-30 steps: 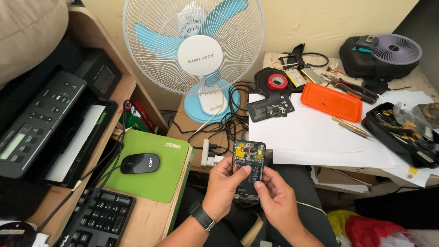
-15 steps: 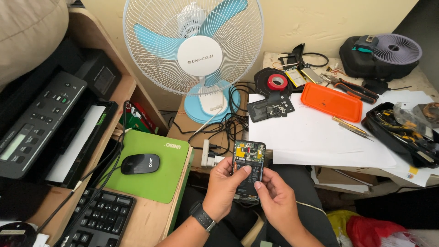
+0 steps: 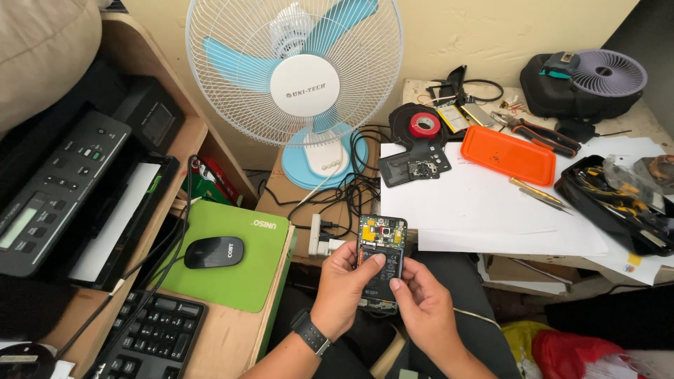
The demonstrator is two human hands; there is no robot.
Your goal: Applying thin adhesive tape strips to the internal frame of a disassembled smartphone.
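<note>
Nothing has shifted over the last second: your left hand [image 3: 342, 286] and right hand [image 3: 421, 303] still pinch the opened phone [image 3: 380, 261], just below the fan [image 3: 295, 84].

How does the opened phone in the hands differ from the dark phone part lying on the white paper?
The opened phone is held upright above the lap by the left hand and right hand; the dark phone part lies flat and untouched on the white paper. The opened phone shows green and yellow circuitry, while the dark phone part looks mostly black. Both show exposed insides.
</note>
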